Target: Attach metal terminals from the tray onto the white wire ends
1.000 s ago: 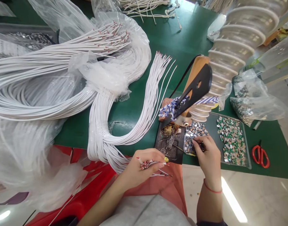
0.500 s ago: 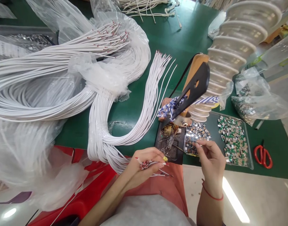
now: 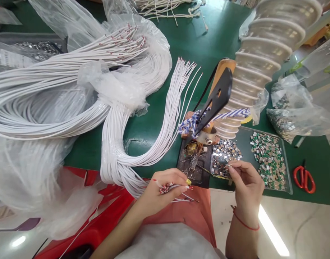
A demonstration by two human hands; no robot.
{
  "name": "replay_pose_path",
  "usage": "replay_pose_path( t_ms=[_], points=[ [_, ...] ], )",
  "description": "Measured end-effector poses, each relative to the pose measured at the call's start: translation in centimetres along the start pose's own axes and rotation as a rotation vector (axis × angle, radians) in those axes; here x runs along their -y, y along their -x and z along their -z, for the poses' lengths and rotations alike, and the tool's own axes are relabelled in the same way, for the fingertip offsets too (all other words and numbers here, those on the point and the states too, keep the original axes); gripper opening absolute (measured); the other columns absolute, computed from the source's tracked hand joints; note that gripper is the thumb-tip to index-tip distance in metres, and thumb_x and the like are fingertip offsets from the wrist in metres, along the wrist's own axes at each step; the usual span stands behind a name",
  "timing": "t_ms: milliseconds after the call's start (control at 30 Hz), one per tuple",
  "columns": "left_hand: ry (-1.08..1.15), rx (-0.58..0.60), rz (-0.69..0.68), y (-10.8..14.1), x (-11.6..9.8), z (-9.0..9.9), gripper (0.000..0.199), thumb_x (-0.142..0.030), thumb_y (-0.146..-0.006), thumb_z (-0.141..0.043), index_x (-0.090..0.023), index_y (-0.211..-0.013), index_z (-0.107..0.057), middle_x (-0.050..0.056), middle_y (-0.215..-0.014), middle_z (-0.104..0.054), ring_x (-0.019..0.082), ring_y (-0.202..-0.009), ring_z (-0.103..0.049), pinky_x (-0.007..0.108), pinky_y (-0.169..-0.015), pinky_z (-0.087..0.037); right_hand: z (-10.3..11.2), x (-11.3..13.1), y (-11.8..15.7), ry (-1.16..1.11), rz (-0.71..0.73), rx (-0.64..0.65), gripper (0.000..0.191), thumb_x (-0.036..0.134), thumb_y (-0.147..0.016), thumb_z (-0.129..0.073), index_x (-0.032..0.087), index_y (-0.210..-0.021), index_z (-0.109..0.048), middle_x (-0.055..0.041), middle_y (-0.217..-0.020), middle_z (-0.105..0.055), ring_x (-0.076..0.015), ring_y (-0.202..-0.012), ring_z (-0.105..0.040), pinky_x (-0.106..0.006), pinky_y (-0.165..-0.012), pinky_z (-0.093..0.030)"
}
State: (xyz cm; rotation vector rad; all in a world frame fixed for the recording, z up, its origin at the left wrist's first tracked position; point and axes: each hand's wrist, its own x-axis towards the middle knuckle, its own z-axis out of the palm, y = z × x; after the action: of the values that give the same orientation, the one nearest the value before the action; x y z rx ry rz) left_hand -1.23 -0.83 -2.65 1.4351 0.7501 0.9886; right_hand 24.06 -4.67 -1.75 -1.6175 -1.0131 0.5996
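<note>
My left hand [image 3: 163, 187] is closed around a bunch of white cables [image 3: 181, 200] with red wire ends, in front of the table edge. A yellow wrap covers one of its fingertips. My right hand [image 3: 246, 180] pinches thumb and finger together over the front of the small metal connectors [image 3: 227, 153]. A thin pale sliver shows at the fingertips, too small to name. Just beyond my left hand lies a dark tray [image 3: 200, 176] with a soldering stand and wire scraps.
Bundled white cables [image 3: 113, 136] in plastic cover the left. A ribbed hose [image 3: 262, 61] hangs over the stand, tied to a black bracket [image 3: 216, 97]. At right are green-and-metal connectors [image 3: 270, 162] in a clear tray [image 3: 290, 187], red scissors [image 3: 304, 178] and bagged parts [image 3: 286, 122].
My right hand has shifted slightly right, its fingertips still pinched. My left hand keeps its hold on the cables, almost unmoved.
</note>
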Motion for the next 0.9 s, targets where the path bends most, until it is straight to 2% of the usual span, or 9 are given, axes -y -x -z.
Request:
replay_pose_path(
  t_ms=[100,333,400,500,600,667,900],
  points=[
    [-0.002,-0.006,0.009,0.0,0.1,0.0,0.02,-0.031,-0.097,-0.073,-0.016,-0.088,-0.083,0.011,-0.086,-0.081,0.018,-0.077,-0.077,0.024,-0.071,-0.06,0.2,-0.2,0.0,-0.044,0.001,0.032,0.008,0.029,-0.084,-0.081,0.023,-0.082,-0.076,-0.0027,-0.083,-0.072,-0.0202,-0.081,-0.067,-0.03,-0.07,-0.055],
    [-0.024,0.003,0.037,0.0,-0.2,0.0,0.024,-0.035,-0.096,-0.073,-0.016,-0.086,-0.083,0.011,-0.087,-0.081,0.019,-0.074,-0.076,0.025,-0.067,-0.061,0.2,0.2,0.2,0.032,-0.065,0.041,0.01,0.032,-0.081,-0.084,0.024,-0.086,-0.08,-0.0029,-0.079,-0.072,-0.0182,-0.067,-0.061,-0.029,-0.058,-0.051],
    [-0.023,0.001,0.044,0.0,-0.2,0.1,0.026,-0.037,-0.096,-0.072,-0.016,-0.085,-0.083,0.012,-0.087,-0.081,0.019,-0.075,-0.077,0.027,-0.069,-0.061,-0.2,0.9,0.8,-0.019,-0.039,0.108,0.006,0.03,-0.083,-0.082,0.025,-0.084,-0.079,-0.0028,-0.079,-0.073,-0.0193,-0.069,-0.064,-0.03,-0.059,-0.053],
    [-0.023,-0.008,0.047,-0.1,-0.3,0.1,0.024,-0.035,-0.097,-0.072,-0.016,-0.086,-0.083,0.012,-0.087,-0.082,0.02,-0.077,-0.077,0.027,-0.073,-0.062,-1.5,2.3,2.0,-0.087,-0.032,0.293,0.004,0.022,-0.087,-0.078,0.026,-0.085,-0.078,-0.0028,-0.08,-0.074,-0.0202,-0.075,-0.068,-0.029,-0.063,-0.055],
    [-0.036,-0.025,0.057,-0.1,-0.3,0.0,0.019,-0.029,-0.095,-0.074,-0.017,-0.084,-0.083,0.01,-0.088,-0.082,0.02,-0.079,-0.077,0.027,-0.075,-0.062,-3.1,3.2,3.3,-0.109,-0.041,0.455,0.007,0.02,-0.09,-0.074,0.025,-0.087,-0.077,-0.0028,-0.08,-0.073,-0.0188,-0.073,-0.065,-0.028,-0.061,-0.051],
    [-0.035,-0.04,0.064,-0.1,-0.4,-0.2,0.016,-0.024,-0.094,-0.074,-0.017,-0.082,-0.082,0.009,-0.087,-0.082,0.02,-0.08,-0.077,0.027,-0.075,-0.061,-4.0,3.3,4.0,-0.115,-0.038,0.508,0.006,0.021,-0.092,-0.072,0.024,-0.089,-0.077,-0.003,-0.08,-0.073,-0.0184,-0.072,-0.064,-0.028,-0.061,-0.049],
    [-0.021,-0.11,0.1,0.0,-0.6,-0.5,0.014,-0.014,-0.09,-0.072,-0.017,-0.078,-0.078,0.008,-0.086,-0.082,0.019,-0.08,-0.077,0.026,-0.076,-0.061,-4.7,2.6,4.8,-0.123,-0.059,0.476,0.007,0.023,-0.094,-0.07,0.024,-0.091,-0.076,-0.0034,-0.083,-0.071,-0.0173,-0.07,-0.058,-0.028,-0.058,-0.045]
  ],
)
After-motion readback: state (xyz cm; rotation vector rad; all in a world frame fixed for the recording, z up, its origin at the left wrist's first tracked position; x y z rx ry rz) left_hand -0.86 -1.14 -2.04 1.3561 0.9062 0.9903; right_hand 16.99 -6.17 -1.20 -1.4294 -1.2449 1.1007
